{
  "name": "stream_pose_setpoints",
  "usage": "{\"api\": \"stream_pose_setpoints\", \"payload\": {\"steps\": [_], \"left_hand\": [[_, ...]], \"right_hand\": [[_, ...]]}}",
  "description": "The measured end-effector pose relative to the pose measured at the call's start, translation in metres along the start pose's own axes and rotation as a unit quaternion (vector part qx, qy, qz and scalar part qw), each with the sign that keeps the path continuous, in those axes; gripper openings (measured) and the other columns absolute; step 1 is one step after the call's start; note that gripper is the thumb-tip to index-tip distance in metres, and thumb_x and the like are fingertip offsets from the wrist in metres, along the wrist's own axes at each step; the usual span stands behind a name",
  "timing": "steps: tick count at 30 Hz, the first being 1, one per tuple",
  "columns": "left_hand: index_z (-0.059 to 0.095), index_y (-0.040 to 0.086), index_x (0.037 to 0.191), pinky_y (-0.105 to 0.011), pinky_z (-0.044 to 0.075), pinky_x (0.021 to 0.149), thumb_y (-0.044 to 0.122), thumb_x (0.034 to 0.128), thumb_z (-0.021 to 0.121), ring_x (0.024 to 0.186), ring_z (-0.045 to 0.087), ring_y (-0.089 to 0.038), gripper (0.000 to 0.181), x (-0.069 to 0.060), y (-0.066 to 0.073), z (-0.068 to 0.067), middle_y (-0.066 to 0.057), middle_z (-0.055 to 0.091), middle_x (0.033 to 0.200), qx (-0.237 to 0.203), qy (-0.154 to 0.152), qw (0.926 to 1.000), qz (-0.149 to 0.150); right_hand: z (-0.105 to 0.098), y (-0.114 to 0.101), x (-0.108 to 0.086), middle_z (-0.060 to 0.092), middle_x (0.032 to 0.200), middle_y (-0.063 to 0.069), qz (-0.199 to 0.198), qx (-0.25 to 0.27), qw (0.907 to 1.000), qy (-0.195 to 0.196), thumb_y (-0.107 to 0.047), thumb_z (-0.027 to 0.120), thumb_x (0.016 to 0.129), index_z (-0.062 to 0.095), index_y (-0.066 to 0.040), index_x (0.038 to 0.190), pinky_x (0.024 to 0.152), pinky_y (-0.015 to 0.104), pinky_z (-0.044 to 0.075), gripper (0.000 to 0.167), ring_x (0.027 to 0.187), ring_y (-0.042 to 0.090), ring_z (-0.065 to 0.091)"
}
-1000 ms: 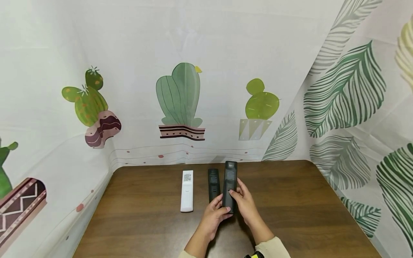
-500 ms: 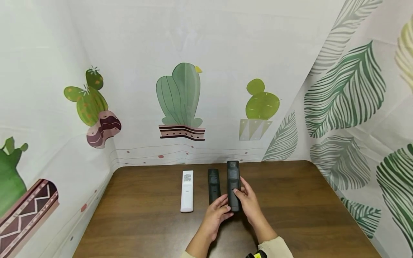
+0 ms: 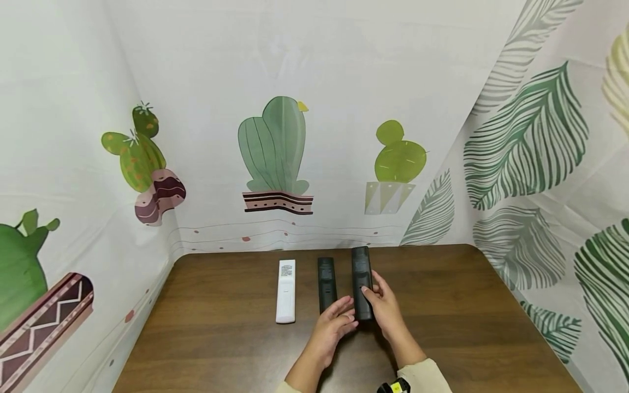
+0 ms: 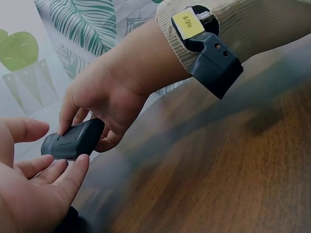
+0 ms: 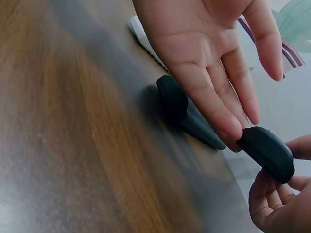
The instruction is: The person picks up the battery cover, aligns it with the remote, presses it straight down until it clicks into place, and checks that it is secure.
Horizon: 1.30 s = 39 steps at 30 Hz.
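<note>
A black remote control [image 3: 361,281], its back facing up, is raised above the table in my right hand [image 3: 387,314]. The thumb lies on its back and the fingers go round its right side. Beside its lower left edge is my left hand [image 3: 330,332], thumb apart from the remote. In the left wrist view, fingertips of the left hand [image 4: 34,199] touch or nearly touch the held remote [image 4: 73,141]; its fingers are extended. A second black remote control [image 3: 326,281] lies on the table, its near end partly behind the left hand. Further left lies a white remote control [image 3: 285,295].
All this is at the brown wooden table [image 3: 221,338]. A white cloth [image 3: 339,71] printed with cacti and leaves rises behind and on both sides. A black device with a yellow label [image 4: 192,26] is strapped to the right wrist.
The held black remote has moved right with my right hand. My left thumb, which lay on its lower end, has come off it. The two remotes on the table have stayed put.
</note>
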<state>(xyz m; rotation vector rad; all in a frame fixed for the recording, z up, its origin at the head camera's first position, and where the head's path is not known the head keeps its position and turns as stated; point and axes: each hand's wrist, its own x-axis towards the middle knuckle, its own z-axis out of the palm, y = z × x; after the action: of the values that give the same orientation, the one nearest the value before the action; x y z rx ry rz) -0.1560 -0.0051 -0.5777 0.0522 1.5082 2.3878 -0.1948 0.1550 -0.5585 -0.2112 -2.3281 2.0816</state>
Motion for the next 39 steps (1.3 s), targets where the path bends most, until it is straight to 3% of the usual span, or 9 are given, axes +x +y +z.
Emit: {"api": "stream_pose_setpoints", "payload": {"steps": [7, 18, 27, 39], "left_hand": [[0.039, -0.007, 0.149, -0.036, 0.053, 0.102, 0.004, 0.0932, 0.058, 0.133, 0.052, -0.030, 0.061, 0.000, -0.005, 0.001, -0.025, 0.044, 0.153, 0.001, -0.001, 1.0000, -0.009], [0.041, -0.007, 0.149, -0.039, 0.047, 0.110, 0.007, 0.0906, 0.060, 0.147, 0.036, -0.041, 0.063, -0.002, -0.011, 0.007, -0.028, 0.038, 0.157, 0.021, -0.014, 0.9995, -0.020], [0.042, -0.008, 0.148, -0.042, 0.047, 0.110, 0.007, 0.0902, 0.060, 0.146, 0.038, -0.040, 0.062, -0.004, -0.016, 0.009, -0.029, 0.039, 0.156, 0.026, -0.014, 0.9993, -0.023], [0.044, -0.006, 0.147, -0.038, 0.048, 0.109, 0.007, 0.0889, 0.061, 0.148, 0.034, -0.043, 0.062, 0.001, -0.024, 0.013, -0.028, 0.041, 0.156, 0.038, -0.009, 0.9990, -0.020]], "right_hand": [[-0.004, 0.004, 0.003, 0.061, 0.123, 0.025, 0.018, -0.005, 0.9998, 0.002, -0.016, 0.060, 0.101, 0.033, -0.009, 0.157, 0.074, 0.028, 0.053, 0.063, 0.094, 0.015, 0.063], [-0.007, 0.012, 0.008, 0.063, 0.119, 0.024, 0.020, -0.030, 0.9993, 0.006, -0.018, 0.061, 0.101, 0.038, -0.008, 0.155, 0.073, 0.027, 0.053, 0.059, 0.092, 0.017, 0.064], [-0.009, 0.017, 0.010, 0.063, 0.121, 0.027, 0.025, -0.039, 0.9989, 0.003, -0.016, 0.060, 0.101, 0.033, -0.004, 0.156, 0.072, 0.029, 0.054, 0.062, 0.097, 0.024, 0.067], [-0.010, 0.020, 0.015, 0.064, 0.115, 0.027, 0.024, -0.052, 0.9983, 0.008, -0.013, 0.060, 0.100, 0.037, -0.002, 0.153, 0.069, 0.029, 0.055, 0.059, 0.091, 0.023, 0.069]]}}
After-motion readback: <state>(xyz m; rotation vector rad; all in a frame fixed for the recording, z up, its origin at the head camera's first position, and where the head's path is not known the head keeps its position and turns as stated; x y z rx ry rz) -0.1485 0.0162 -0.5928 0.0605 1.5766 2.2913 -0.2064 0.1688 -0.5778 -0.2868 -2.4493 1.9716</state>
